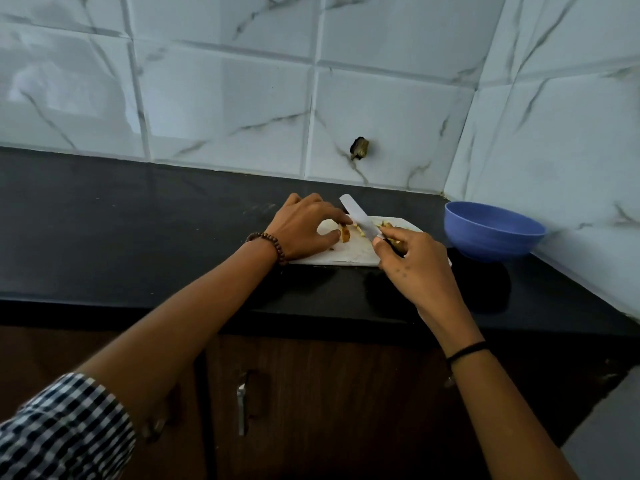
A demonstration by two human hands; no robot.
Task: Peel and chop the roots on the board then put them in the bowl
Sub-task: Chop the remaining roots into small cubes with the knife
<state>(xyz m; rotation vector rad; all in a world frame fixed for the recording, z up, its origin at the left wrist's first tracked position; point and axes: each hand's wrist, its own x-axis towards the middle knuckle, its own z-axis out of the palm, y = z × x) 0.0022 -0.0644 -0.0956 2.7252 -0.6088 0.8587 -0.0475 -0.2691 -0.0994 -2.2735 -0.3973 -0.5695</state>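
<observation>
Spanning the view, the black surface (pixel 138 220) carries a blue bowl (pixel 491 233) at the right by the tiled corner, with a white chopping board (pixel 339 255) near it on the left. On the board the left grip (pixel 304 226) pinches a brown-skinned root piece (pixel 345 233), and the right grip (pixel 412 265) is clenched round the handle of a knife (pixel 360 220), whose blade slants just beside the root. Pale chopped bits (pixel 386 224) lie near the board's far edge.

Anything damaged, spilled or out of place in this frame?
The wall tile behind the cutting board has a dark, ragged hole, apparently broken through. Otherwise orderly: the root pieces lie on the board and the blue bowl stands upright.
</observation>
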